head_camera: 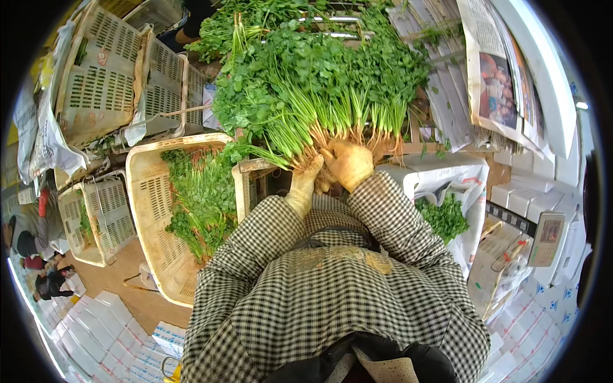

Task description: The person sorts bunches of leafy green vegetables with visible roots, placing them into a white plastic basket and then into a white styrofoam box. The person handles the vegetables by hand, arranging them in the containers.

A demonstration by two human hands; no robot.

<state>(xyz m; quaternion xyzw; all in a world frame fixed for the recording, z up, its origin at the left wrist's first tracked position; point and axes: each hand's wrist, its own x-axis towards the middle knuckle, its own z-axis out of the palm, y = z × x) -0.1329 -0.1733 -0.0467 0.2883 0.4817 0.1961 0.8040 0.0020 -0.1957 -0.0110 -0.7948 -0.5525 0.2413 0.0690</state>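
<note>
Leafy coriander [306, 81] lies in a wide heap before me, leaves away from me and brown roots [383, 141] towards my body. Both hands wear pale, soiled gloves and meet at the near edge of the heap. My left hand [305, 186] grips the root end of a coriander bunch [287, 134], its thumb across the roots. Right beside it, my right hand [352, 163] has its fingers curled around roots at the middle of the row. Its fingertips are partly hidden among them. Below the hands, a tangle of root strands hangs down.
At left stands a cream plastic crate [148, 191] holding coriander. Perforated crates [100, 76] are stacked beyond it. To the right are a newspaper-lined container [445, 167] with greens, newspaper stacks [440, 86] and a scale display [547, 239]. White boxes [91, 335] and people [48, 282] appear at lower left.
</note>
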